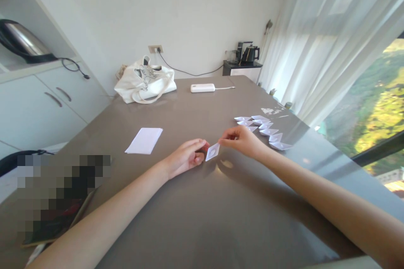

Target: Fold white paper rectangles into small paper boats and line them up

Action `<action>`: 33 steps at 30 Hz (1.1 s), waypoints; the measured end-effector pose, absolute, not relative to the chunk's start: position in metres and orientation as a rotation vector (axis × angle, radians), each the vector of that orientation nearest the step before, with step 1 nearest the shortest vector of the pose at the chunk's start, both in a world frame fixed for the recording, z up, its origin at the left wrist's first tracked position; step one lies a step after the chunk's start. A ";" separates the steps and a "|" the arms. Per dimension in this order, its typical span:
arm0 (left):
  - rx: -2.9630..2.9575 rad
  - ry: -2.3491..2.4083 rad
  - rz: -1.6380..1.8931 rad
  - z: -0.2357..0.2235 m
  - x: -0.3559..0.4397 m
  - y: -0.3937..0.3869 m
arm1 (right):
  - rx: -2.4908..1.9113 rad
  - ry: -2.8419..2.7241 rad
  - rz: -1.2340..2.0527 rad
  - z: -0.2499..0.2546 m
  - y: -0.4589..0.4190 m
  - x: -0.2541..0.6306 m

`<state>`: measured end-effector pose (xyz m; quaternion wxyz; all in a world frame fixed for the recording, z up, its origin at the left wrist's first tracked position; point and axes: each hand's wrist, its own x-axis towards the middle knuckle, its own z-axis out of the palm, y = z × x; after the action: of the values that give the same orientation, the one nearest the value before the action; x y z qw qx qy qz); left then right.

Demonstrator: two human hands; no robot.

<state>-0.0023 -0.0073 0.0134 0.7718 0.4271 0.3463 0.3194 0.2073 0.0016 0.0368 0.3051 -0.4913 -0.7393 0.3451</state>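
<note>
A small white folded paper piece (pixel 212 151) is held just above the grey table (pixel 195 218) between both hands. My left hand (pixel 186 159) pinches its left corner with curled fingers. My right hand (pixel 241 139) pinches its upper right corner with thumb and forefinger. Several finished white folded paper shapes (pixel 265 129) lie in a cluster just right of my right hand. A stack of flat white paper sheets (pixel 144 140) lies to the left of my left hand.
A white handbag (pixel 143 80) and a white power bank (pixel 202 88) with its cable rest at the table's far side. Small paper scraps (pixel 270 111) lie near the right edge. A dark object, partly blurred, sits at the near left. A kettle (pixel 249 54) stands on a side unit by the curtain.
</note>
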 end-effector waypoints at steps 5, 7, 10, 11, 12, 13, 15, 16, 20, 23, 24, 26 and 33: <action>0.946 0.738 0.696 0.010 -0.004 -0.006 | -1.498 -1.856 0.770 0.055 0.018 0.235; 0.971 0.745 0.680 0.012 -0.004 -0.007 | -1.592 -1.788 0.699 0.054 0.021 0.251; 0.993 0.754 0.674 0.015 -0.003 -0.008 | -1.684 -1.683 0.580 0.046 0.017 0.277; 0.996 0.755 0.671 0.016 -0.003 -0.009 | -1.720 -1.644 0.515 0.043 0.015 0.286; 0.999 0.755 0.668 0.016 -0.002 -0.009 | -1.763 -1.605 0.461 0.040 0.012 0.293; 1.000 0.756 0.664 0.016 -0.002 -0.009 | -1.793 -1.567 0.409 0.037 0.009 0.300; 1.002 0.760 0.664 0.016 -0.002 -0.009 | -1.834 -1.530 0.339 0.032 0.005 0.309; 1.004 0.762 0.668 0.015 -0.002 -0.009 | -1.847 -1.520 0.324 0.030 0.003 0.311; 1.023 0.762 0.683 0.011 -0.003 -0.008 | -1.900 -1.527 0.257 0.025 -0.001 0.310; 1.036 0.771 0.678 0.011 -0.004 -0.008 | -1.953 -1.534 0.192 0.022 -0.002 0.307; 1.038 0.777 0.675 0.011 -0.004 -0.008 | -1.969 -1.541 0.175 0.021 -0.003 0.306; 1.042 0.790 0.671 0.013 -0.003 -0.009 | -1.998 -1.558 0.141 0.021 -0.003 0.306; 1.041 0.790 0.662 0.015 -0.002 -0.010 | -2.111 -1.613 0.059 0.019 -0.001 0.306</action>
<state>-0.0022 -0.0098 0.0151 0.7435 0.4754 0.3605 0.3022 0.3063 -0.0015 0.0191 0.2399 -0.7712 -0.5893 0.0215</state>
